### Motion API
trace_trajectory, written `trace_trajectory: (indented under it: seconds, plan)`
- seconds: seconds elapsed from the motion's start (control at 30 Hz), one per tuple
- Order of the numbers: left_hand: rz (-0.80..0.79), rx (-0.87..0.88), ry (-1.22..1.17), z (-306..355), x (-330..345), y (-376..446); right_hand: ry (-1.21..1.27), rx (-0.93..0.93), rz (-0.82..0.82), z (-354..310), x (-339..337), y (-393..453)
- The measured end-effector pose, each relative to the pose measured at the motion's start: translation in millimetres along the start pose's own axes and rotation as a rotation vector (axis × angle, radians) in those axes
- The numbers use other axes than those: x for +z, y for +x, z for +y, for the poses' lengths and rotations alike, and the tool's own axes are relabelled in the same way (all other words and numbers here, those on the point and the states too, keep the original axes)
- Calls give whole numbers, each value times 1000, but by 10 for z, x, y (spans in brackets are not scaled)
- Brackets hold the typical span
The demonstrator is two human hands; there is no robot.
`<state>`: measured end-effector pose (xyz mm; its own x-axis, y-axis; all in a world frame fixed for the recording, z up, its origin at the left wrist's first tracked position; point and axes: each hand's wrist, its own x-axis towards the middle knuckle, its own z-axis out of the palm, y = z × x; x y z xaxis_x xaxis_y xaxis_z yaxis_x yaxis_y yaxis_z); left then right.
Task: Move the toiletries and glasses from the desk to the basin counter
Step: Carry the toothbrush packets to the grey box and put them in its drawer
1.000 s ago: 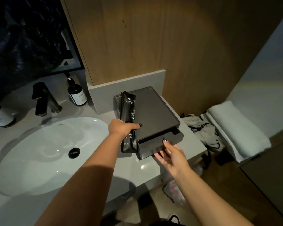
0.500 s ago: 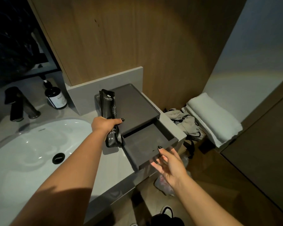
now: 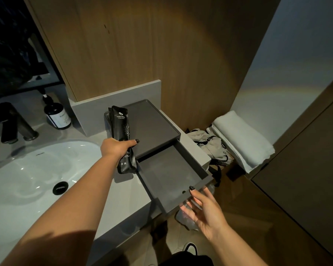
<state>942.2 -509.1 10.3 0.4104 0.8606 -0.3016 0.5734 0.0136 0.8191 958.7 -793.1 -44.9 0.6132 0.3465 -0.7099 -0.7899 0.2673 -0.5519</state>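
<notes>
My left hand (image 3: 117, 148) grips a black toothbrush packet (image 3: 122, 129) upright beside a dark grey drawer box (image 3: 154, 127) on the grey basin counter (image 3: 121, 200). The box's drawer (image 3: 171, 175) stands pulled out over the counter's front edge, and it looks bare inside. At the drawer's front panel is my right hand (image 3: 202, 206), fingers spread below it and thumb tip on the top edge.
A white basin (image 3: 27, 181) with a black drain lies left, behind it a dark tap (image 3: 10, 123) and a brown pump bottle (image 3: 57, 114). A wooden wall rises behind the box. Right of the counter lie a folded white towel (image 3: 242, 139) and crumpled grey clothes (image 3: 211, 144).
My right hand has pulled the drawer from nearly closed to far out. The left hand kept its grip on the packet beside the box. The view swung right.
</notes>
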Motion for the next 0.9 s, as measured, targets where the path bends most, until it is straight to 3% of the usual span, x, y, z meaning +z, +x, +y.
trace_trajectory:
  seconds: [0.13, 0.2, 0.3, 0.4, 0.5, 0.57, 0.7, 0.9]
  plan:
    - [82, 37, 21, -3, -11, -209, -80, -4, -10, -50, -4, -56]
    - [152, 74, -54, -29, -38, -392, -235, -66, 73, -104, 27, -142]
    - [130, 67, -410, -60, -81, -724, -614, -455, 291, -180, 137, -275]
    - [-16, -38, -646, -155, -49, -923, -736, -805, 134, -236, 373, -419]
    - [-92, -76, -692, -237, -29, -1035, -772, -750, -170, -181, 667, -492]
    - [-87, -9, -630, -265, -40, -1112, -794, -698, -259, -82, 836, -490]
    - [-39, 123, -474, -343, -111, -1189, -886, -645, -280, 117, 968, -412]
    - [-8, 127, -452, -466, -211, -1129, -942, -592, -250, 56, 951, -384]
